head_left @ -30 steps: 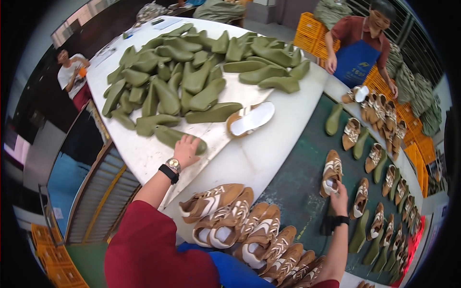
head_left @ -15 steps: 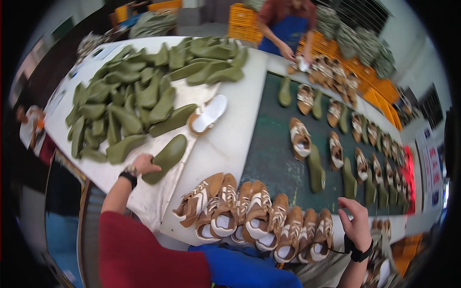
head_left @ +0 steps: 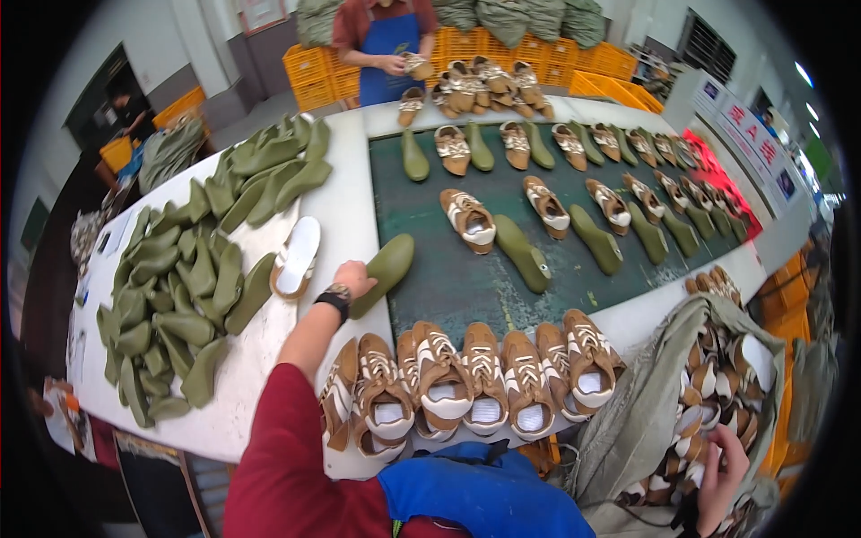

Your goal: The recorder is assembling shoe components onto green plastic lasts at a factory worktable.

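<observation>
An olive-green shoe last is grasped by the left hand at its heel end, where the white desk meets the near-left edge of the dark green conveyor belt; the toe of the last lies on the belt and points away from the person. A black watch is seen on that wrist. The right hand is reached into an open grey sack of tan-and-white shoe uppers at the lower right, with the fingers spread among the uppers; whether one is actually gripped cannot be told.

A row of uppers lies along the near edge of the desk, and a heap of green lasts covers its left side, with a single white upper just beside it.

Several risks are judged from this. The last is held only by its end, so it could be twisted out of the grip or dragged askew if the belt moves. The near row sits close to the desk edge and could be knocked off by the forearm. An upper could be snagged in the crowded sack.
</observation>
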`<state>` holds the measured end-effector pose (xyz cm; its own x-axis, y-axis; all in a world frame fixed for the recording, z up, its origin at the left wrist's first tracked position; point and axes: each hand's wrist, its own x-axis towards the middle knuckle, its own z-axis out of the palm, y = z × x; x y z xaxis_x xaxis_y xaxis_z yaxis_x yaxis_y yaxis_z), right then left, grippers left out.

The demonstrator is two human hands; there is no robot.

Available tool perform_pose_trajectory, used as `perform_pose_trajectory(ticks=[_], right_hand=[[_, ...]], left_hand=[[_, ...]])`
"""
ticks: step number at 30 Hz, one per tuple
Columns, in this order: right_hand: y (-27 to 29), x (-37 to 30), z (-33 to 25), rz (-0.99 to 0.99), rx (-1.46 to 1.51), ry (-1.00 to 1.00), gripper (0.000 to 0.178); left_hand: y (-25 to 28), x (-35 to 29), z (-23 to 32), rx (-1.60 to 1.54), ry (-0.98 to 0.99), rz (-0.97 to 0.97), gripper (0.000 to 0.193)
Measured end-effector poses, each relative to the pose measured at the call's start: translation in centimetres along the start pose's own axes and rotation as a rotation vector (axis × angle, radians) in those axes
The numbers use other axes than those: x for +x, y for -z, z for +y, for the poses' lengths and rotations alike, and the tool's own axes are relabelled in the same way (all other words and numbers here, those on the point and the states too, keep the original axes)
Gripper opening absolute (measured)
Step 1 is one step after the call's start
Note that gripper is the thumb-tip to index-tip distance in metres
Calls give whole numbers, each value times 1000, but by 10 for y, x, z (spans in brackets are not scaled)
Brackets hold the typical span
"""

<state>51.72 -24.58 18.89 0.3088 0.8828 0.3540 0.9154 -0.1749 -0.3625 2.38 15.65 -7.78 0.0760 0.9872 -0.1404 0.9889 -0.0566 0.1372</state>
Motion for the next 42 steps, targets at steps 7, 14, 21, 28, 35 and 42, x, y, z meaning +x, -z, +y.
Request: perform_pose_trajectory(ticks=[7, 14, 21, 28, 35, 42], right_hand=[[29, -225, 254, -22, -253, -717, 35], [-56, -276, 241, 64, -113, -915, 31], [-134, -180, 230, -130, 77, -847, 33], [-239, -220, 221, -734, -114, -701, 20], [-190, -214, 309, -173, -393, -880, 37], [-227, -197, 327, -719, -866, -859, 33]], left_hand=[[-57, 41, 133, -440, 193, -272, 48], [-59, 26, 131, -158, -9, -360, 68], [9, -39, 138, -186, -507, -50, 49], [71, -227, 230, -714, -618, -461, 46], [72, -264, 267, -491, -916, -445, 44], [83, -275, 281, -410, -1009, -475, 47]])
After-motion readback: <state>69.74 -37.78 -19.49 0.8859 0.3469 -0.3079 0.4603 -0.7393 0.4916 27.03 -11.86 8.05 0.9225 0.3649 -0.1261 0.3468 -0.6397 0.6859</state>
